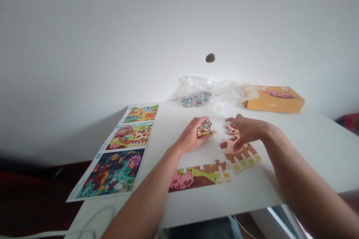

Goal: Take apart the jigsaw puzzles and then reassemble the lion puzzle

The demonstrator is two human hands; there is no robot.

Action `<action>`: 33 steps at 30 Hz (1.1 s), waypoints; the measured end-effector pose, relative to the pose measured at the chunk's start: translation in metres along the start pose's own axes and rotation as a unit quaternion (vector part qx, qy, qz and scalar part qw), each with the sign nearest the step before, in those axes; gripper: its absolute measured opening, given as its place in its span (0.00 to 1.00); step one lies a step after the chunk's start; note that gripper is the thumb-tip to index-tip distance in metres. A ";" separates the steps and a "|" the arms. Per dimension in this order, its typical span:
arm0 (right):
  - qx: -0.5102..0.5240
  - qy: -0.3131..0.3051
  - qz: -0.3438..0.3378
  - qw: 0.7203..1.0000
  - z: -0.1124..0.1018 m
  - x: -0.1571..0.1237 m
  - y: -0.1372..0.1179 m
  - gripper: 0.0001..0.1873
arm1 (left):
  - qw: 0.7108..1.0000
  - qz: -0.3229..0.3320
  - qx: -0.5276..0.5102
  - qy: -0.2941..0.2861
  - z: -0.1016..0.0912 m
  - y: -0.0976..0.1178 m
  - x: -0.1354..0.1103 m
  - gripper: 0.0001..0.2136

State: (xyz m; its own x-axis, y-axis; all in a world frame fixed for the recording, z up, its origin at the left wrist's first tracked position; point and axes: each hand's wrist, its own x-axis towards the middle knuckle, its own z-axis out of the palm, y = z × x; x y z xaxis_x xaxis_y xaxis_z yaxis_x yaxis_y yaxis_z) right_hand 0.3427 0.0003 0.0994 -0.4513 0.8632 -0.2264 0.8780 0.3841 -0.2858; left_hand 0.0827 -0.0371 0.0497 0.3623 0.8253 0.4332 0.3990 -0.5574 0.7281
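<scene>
My left hand (193, 133) is closed around a stack of jigsaw puzzle pieces (204, 129), their edges facing right. My right hand (246, 130) is over a joined group of puzzle pieces (245, 157) with cow patches and a white fence. Its thumb and index finger are spread apart, and the thumb tip appears to rest on the pieces; the other fingers are partly hidden. Nearer the table's front edge lies a joined strip of puzzle pieces (199, 177) with a pink pig and a fence. Its right end meets the corner of the other group, slightly out of line.
A picture sheet (134, 151) with three printed scenes lies at the left of the white table (303, 149). Clear plastic bags (224, 91), one holding more pieces (195, 99), lie by the wall. An orange box (275, 99) stands back right. A white cable (97, 209) runs at front left.
</scene>
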 end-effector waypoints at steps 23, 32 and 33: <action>0.024 0.185 -0.105 0.977 0.047 0.045 -0.053 0.14 | 0.984 -0.055 0.079 0.150 -0.001 -0.027 0.004 0.28; 0.164 0.215 -0.096 0.958 0.047 0.046 -0.051 0.20 | 0.932 -0.203 -0.131 0.269 -0.004 -0.018 0.011 0.25; 0.185 0.216 -0.120 0.951 0.046 0.045 -0.052 0.18 | 0.928 -0.205 -0.146 0.275 -0.004 -0.017 0.012 0.25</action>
State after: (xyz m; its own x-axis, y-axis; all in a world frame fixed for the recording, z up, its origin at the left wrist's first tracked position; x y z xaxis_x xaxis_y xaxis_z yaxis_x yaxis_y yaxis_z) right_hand 0.2693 0.0044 0.0612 -0.4537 0.8497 0.2685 0.6050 0.5149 -0.6073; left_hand 0.0762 -0.0174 0.0444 -0.2859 0.9292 0.2341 0.1339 -0.2032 0.9699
